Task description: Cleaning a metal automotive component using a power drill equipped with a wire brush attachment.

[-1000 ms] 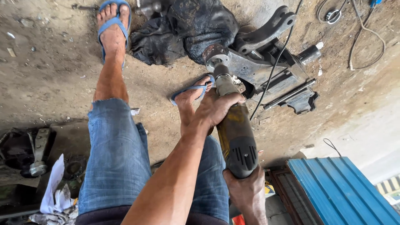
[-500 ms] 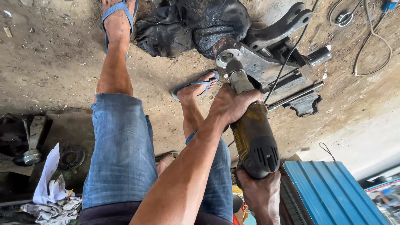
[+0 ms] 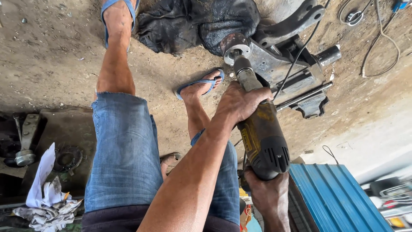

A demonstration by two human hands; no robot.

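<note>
**Power tool applied to the bore of a metal assembly on the ground**

Head view, looking down along the person's legs. The left hand (image 3: 240,103) wraps the forward body of a worn yellow-and-black power tool (image 3: 259,137), fingers curled together over the top of the housing. The right hand (image 3: 268,195) cups the tool's dark vented rear end from below; only its back and knuckles show, so how its fingers lie cannot be told. The tool slopes away from the viewer, and its nose (image 3: 241,68) meets a round rusty hub (image 3: 234,45) at the near left end of a grey metal assembly (image 3: 279,60) lying on the dirt floor (image 3: 51,64). A black cord (image 3: 296,64) crosses the assembly, and two steel rods (image 3: 302,96) lie against its right side. Dark rags (image 3: 193,23) are heaped just beyond the hub. One foot in a blue sandal (image 3: 199,86) rests near the hub, the other (image 3: 116,17) farther off to the left. A blue corrugated box (image 3: 334,197) stands at near right; crumpled white cloth (image 3: 43,197) lies at near left.

Judged step: the tool is seated on the hub and braced with both hands, so driving or working the bore appears to be in hand. A further move would call for keeping the tool in line with the hub's axis, a firm forward grip, and the cord kept off the nose.
</note>
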